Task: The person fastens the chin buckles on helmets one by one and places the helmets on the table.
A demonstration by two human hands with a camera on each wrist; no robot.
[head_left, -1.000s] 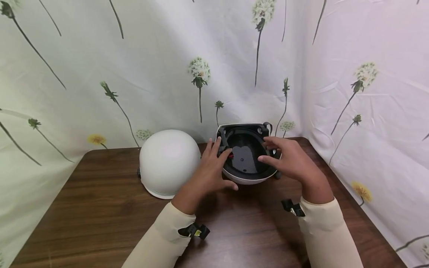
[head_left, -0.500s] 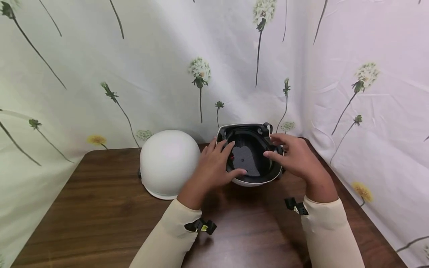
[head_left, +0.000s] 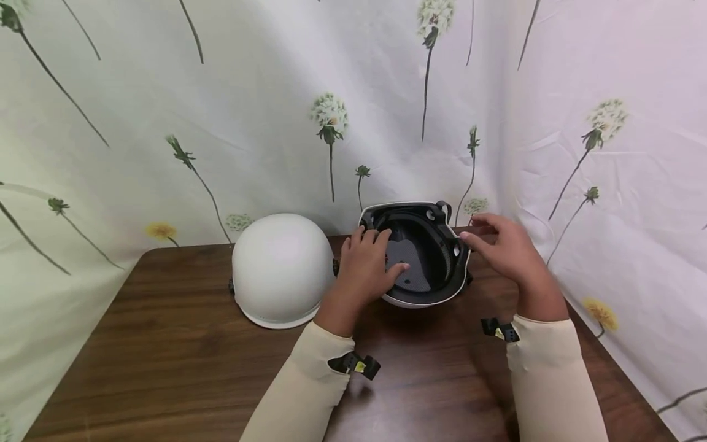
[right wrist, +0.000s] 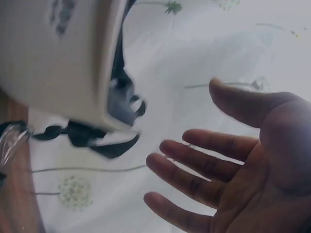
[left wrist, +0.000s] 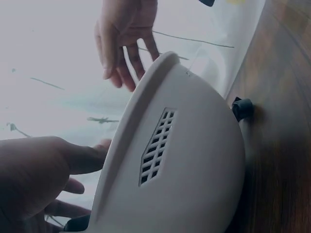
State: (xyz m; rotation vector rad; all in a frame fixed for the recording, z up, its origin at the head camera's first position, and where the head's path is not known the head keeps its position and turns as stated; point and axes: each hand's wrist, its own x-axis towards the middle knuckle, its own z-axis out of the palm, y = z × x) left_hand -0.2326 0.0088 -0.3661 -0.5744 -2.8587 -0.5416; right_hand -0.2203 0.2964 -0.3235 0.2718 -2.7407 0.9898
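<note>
Shifted right, left hand (head_left: 364, 264) over and right hand (head_left: 505, 252) beside the upturned white, black-lined helmet (head_left: 422, 258) spread their fingers; a nudge might rock it.

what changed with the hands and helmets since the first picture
The right hand moved right, off the opening of the upturned helmet, to beside its right rim. The left hand moved right and forward, farther over that helmet. The dome-up helmet stayed put on the table.
</note>
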